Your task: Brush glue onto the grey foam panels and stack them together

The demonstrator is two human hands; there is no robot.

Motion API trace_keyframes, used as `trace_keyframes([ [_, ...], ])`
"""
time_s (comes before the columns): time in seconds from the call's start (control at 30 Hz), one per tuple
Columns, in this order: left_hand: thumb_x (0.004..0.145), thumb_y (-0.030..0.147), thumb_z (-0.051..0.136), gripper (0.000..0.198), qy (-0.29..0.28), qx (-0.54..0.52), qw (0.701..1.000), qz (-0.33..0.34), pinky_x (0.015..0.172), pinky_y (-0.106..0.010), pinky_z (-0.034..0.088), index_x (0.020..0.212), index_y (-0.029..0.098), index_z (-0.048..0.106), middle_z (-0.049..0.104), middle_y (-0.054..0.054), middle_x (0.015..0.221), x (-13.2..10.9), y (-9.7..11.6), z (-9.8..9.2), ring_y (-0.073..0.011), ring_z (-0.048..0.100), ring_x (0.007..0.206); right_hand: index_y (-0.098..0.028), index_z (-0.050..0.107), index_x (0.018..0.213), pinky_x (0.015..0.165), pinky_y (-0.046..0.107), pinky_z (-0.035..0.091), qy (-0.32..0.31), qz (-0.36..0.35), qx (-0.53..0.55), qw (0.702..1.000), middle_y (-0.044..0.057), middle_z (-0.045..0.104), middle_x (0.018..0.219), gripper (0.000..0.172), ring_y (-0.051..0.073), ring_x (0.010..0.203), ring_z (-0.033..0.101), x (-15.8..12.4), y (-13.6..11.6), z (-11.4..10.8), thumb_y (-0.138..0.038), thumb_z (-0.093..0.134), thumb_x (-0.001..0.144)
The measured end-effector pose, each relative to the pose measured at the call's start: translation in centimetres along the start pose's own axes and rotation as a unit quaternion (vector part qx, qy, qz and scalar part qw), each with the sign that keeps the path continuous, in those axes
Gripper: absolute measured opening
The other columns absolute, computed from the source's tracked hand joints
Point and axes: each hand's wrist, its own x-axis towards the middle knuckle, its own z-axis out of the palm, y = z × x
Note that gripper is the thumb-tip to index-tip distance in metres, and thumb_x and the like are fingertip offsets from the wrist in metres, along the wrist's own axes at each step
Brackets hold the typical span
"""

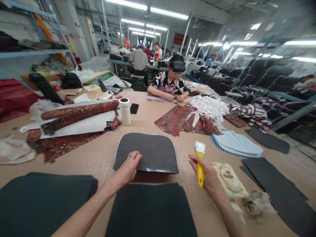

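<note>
A dark grey rounded panel [153, 149] lies in front of me, with a whitish wet-looking line along parts of its edge. My left hand [129, 164], with a ring on one finger, is closed at the panel's near left part, its fingers bent down onto the surface. To the right of the panel, my right hand [206, 171] grips a paintbrush [200, 164] by its yellow handle. White paste coats the upward-pointing bristles, which are apart from the panel. A paste-smeared block or container [229, 179] stands just right of that hand.
Dark green sheet stacks [150, 210] lie nearest me. Patterned fabric rolls [81, 113], a white bottle [124, 112] and a phone [134, 108] are farther left. Striped blue pieces [237, 143], dark panels [278, 181] and white strips [209, 108] lie right. A co-worker [170, 80] sits opposite.
</note>
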Motion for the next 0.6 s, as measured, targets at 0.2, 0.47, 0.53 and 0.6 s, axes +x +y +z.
trace_keyframes([
  [0.2,0.080,0.010,0.044,0.038,0.077,-0.050,0.995,0.027,0.100,-0.045,0.038,0.117,0.019,0.048,0.050,-0.010,0.122,-2.8,-3.6,-1.1,-0.0240,0.044,0.116,-0.024,0.056,0.119,0.066,0.029,0.047,0.012,0.044,0.015,0.999,0.002,0.066,0.080,0.048,0.016,0.065,0.060,-1.3,-5.0,-0.4,-0.055,0.046,0.084],
  [0.47,0.074,0.002,0.033,0.046,0.072,-0.085,0.993,0.032,0.092,-0.037,0.044,0.105,0.018,0.062,0.065,-0.007,0.103,-3.9,-7.8,-1.3,-0.0190,0.056,0.099,-0.015,0.057,0.116,0.049,0.023,0.038,-0.031,0.212,0.318,0.924,-0.004,0.056,0.059,0.053,0.009,0.047,0.045,-4.7,-8.8,7.0,-0.053,0.057,0.079],
  [0.53,0.073,0.002,0.033,0.047,0.080,-0.098,0.992,0.025,0.093,-0.036,0.044,0.106,0.018,0.062,0.065,-0.007,0.105,-3.9,-8.1,-1.0,-0.0182,0.056,0.100,-0.015,0.064,0.107,0.045,0.022,0.033,-0.024,0.225,0.271,0.936,-0.005,0.051,0.054,0.051,0.008,0.044,0.040,-5.6,-9.7,9.2,-0.054,0.060,0.075],
  [0.6,0.075,0.003,0.032,0.049,0.088,-0.110,0.990,0.014,0.093,-0.036,0.044,0.112,0.019,0.060,0.065,-0.006,0.107,-4.0,-8.7,-0.6,-0.0177,0.057,0.101,-0.015,0.068,0.097,0.044,0.021,0.032,-0.013,0.233,0.232,0.944,-0.005,0.049,0.052,0.047,0.008,0.045,0.040,-6.2,-10.8,10.9,-0.055,0.063,0.071],
])
